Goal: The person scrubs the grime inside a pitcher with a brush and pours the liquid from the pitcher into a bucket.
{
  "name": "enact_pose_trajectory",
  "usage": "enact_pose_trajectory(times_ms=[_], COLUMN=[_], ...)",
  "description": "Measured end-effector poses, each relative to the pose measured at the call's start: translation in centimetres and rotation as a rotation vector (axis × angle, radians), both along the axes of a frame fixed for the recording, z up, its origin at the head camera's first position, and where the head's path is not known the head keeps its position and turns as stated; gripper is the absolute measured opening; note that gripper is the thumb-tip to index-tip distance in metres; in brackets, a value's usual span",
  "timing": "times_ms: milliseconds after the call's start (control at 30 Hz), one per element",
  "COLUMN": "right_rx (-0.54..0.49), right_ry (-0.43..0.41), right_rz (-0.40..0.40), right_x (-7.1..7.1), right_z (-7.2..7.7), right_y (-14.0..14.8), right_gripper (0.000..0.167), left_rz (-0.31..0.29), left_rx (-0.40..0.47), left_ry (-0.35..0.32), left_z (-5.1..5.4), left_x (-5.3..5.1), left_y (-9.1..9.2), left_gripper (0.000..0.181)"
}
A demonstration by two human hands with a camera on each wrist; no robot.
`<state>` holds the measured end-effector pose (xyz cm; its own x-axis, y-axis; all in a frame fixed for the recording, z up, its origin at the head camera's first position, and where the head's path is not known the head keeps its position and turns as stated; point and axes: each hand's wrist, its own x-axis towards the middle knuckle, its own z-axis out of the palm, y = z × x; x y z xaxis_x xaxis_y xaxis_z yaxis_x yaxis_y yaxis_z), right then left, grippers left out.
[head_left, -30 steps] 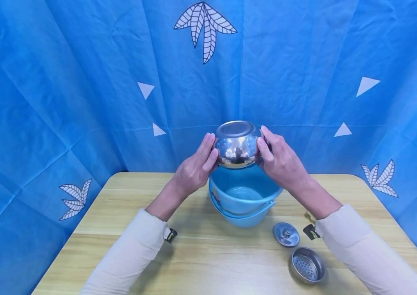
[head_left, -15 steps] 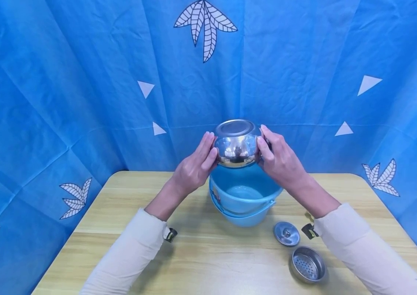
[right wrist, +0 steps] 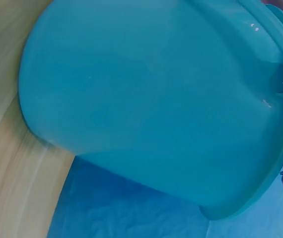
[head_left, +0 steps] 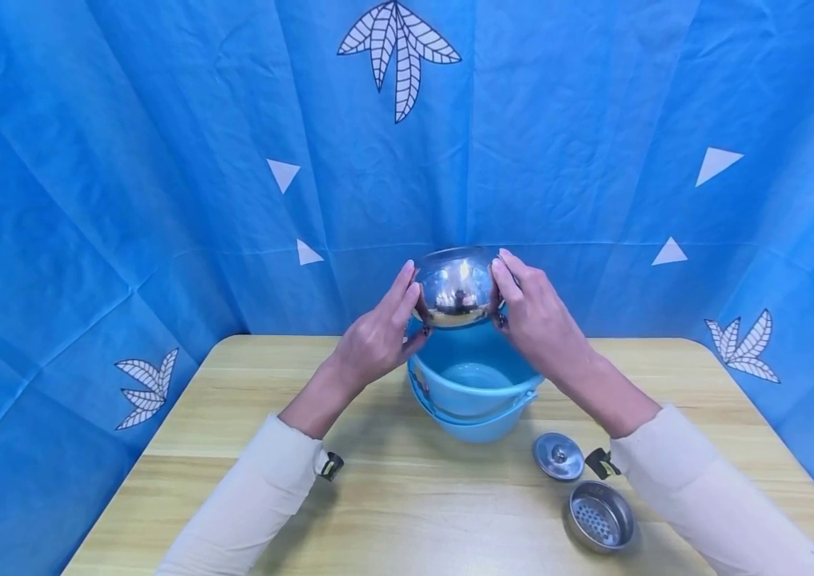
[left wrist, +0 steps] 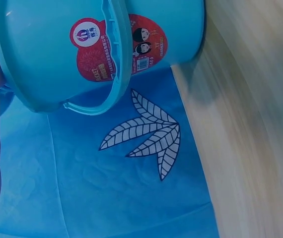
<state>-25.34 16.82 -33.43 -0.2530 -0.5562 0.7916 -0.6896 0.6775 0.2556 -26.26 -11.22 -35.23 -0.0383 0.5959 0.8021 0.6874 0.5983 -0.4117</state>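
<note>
Both hands hold a shiny round steel pot [head_left: 456, 290] above the mouth of a light blue bucket [head_left: 482, 408]. The pot is tipped well over, its flat base facing up and away, so its opening is hidden. From the left side my left hand [head_left: 378, 332] grips it, thumb low and fingers along the wall. On the other side my right hand [head_left: 540, 308] grips it, fingers near the top. In the left wrist view the bucket [left wrist: 42, 54] shows a red label and its handle. The right wrist view is mostly bucket wall [right wrist: 146, 109].
A steel lid with a knob [head_left: 558, 457] lies on the wooden table [head_left: 407, 504], right of the bucket. Beside it stands a small round steel strainer [head_left: 600, 516] with a perforated bottom. Blue patterned cloth [head_left: 393, 192] hangs behind the table.
The pot has tilted further, so its flat base has turned almost out of sight. My right hand has moved slightly left and my left thumb has dropped lower. Bucket, lid and strainer stay put.
</note>
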Motion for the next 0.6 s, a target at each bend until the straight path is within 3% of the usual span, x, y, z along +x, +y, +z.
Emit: enact_pose_trajectory(times_ms=[233,600], right_rx=[0.058,0.151], right_ry=[-0.042,-0.108], right_rz=[-0.073,-0.081], right_x=[0.6,1.6], right_z=[0.9,2.3], right_y=[-0.6,-0.8], right_gripper=[0.096,0.097], left_rz=[-0.013,0.01], left_rx=[0.031,0.071], left_ry=[-0.072,-0.184], left_z=[0.0,0.5], left_x=[0.0,0.8], left_y=[-0.3,-0.6], left_gripper=[0.094,0.103])
